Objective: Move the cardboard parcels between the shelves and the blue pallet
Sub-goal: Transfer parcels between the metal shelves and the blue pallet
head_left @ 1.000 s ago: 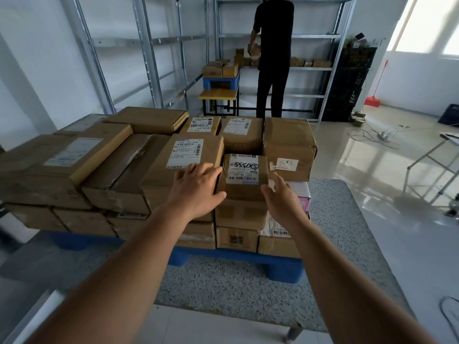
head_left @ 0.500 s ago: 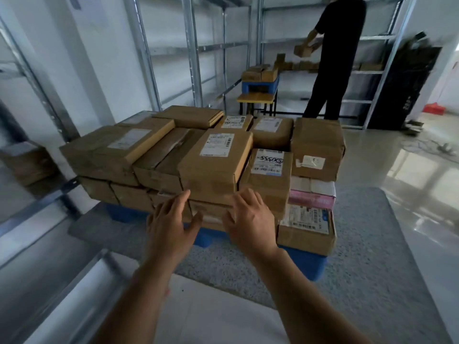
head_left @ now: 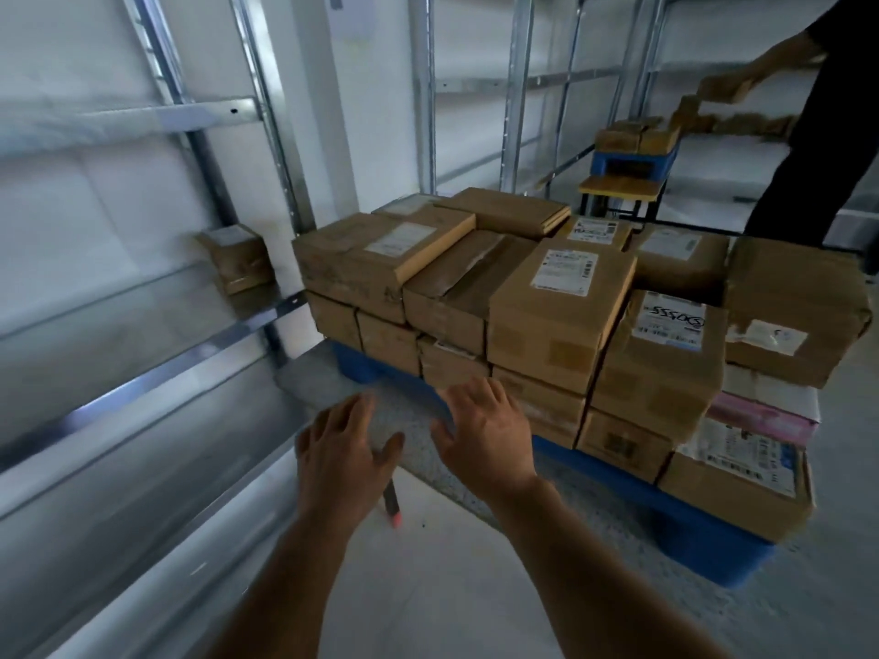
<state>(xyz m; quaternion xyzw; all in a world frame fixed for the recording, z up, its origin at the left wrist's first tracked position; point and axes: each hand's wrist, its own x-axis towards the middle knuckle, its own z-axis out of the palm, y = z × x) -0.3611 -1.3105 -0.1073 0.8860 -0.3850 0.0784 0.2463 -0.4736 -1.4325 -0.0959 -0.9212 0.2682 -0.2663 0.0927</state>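
Several brown cardboard parcels (head_left: 556, 306) are stacked in two or three layers on the blue pallet (head_left: 704, 544), which lies on a grey speckled mat. One of them, a taller parcel (head_left: 666, 368), carries a label with handwriting. My left hand (head_left: 347, 454) and my right hand (head_left: 485, 435) hover side by side, fingers spread, in front of the stack's near left corner. Neither touches a parcel or holds anything. A single small parcel (head_left: 238, 259) stands on the metal shelf (head_left: 157, 325) to the left.
Metal shelving runs along the left wall and the back. A person in black (head_left: 818, 149) stands at the far right shelves, handling a small box. Beyond the stack a second blue pallet (head_left: 632, 159) with parcels sits on a small table. A red-tipped marker (head_left: 392, 504) lies on the floor.
My view has turned left toward the shelf. Both hands have come off the parcels on the stack and dropped down to the left, empty, in front of the pallet's corner.
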